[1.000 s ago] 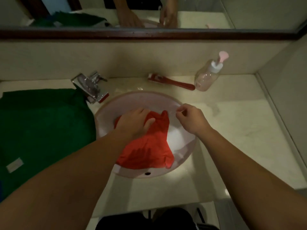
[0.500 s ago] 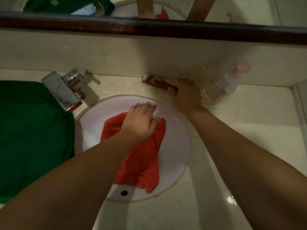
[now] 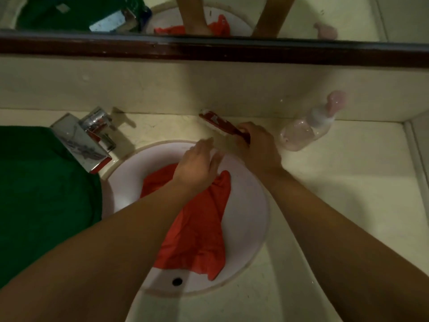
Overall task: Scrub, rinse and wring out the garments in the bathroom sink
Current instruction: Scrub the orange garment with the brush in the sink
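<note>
A red garment lies spread in the round white sink. My left hand rests flat on the garment's far end, fingers stretched toward the sink's back rim. My right hand grips the handle of a red scrub brush at the back of the counter; the brush head points left, bristles down. A green garment lies on the counter left of the sink.
A chrome faucet stands at the sink's back left. A clear pump bottle with a pink top stands right of the brush. A mirror with a dark wooden frame runs along the wall. Cream counter extends right.
My right hand went from the sink's rim to the brush on the counter and closed round its handle. My left hand's fingers have straightened on the red garment. The view shifted closer.
</note>
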